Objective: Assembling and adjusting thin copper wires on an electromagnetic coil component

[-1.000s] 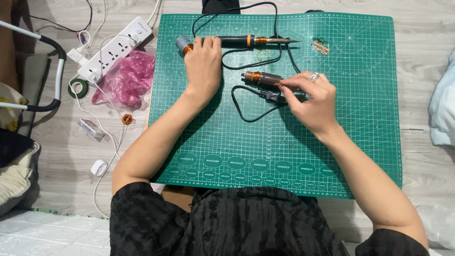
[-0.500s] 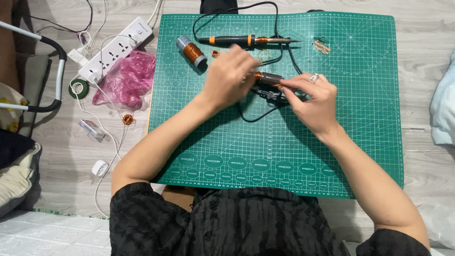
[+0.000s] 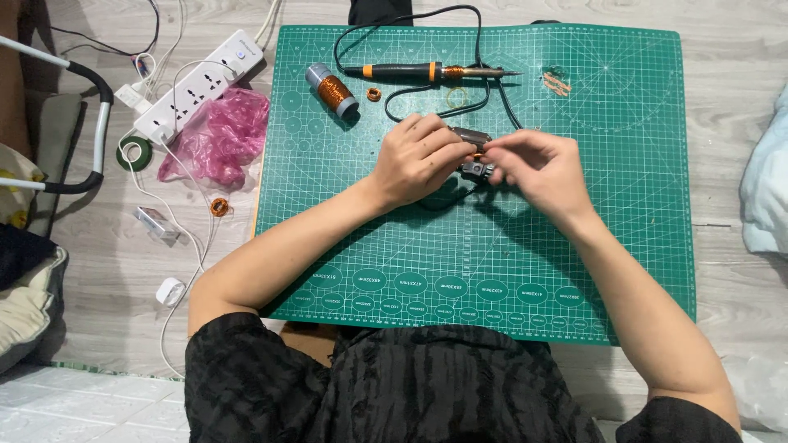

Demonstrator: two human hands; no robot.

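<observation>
My left hand [image 3: 417, 157] and my right hand [image 3: 538, 166] meet over the middle of the green cutting mat [image 3: 574, 262]. Together they grip a small dark tool with an orange band [image 3: 471, 139] and a black part [image 3: 476, 171] under it. Its black cable [image 3: 450, 197] trails down onto the mat. A soldering iron with a black and orange handle [image 3: 427, 72] lies near the mat's far edge. A spool of copper wire [image 3: 332, 90] lies on its side to the left of the iron. A small copper ring [image 3: 374, 93] sits beside the spool.
A white power strip [image 3: 197, 86] and a pink plastic bag [image 3: 217, 135] lie on the floor left of the mat. Nearby are a green tape roll [image 3: 134, 153], a small copper coil [image 3: 218, 207] and white cables with a plug [image 3: 170, 290]. Copper scraps [image 3: 556, 82] rest at the mat's far right.
My left hand left the copper spool at the far left and moved right to the small tool, which both hands now grip. The spool lies uncovered.
</observation>
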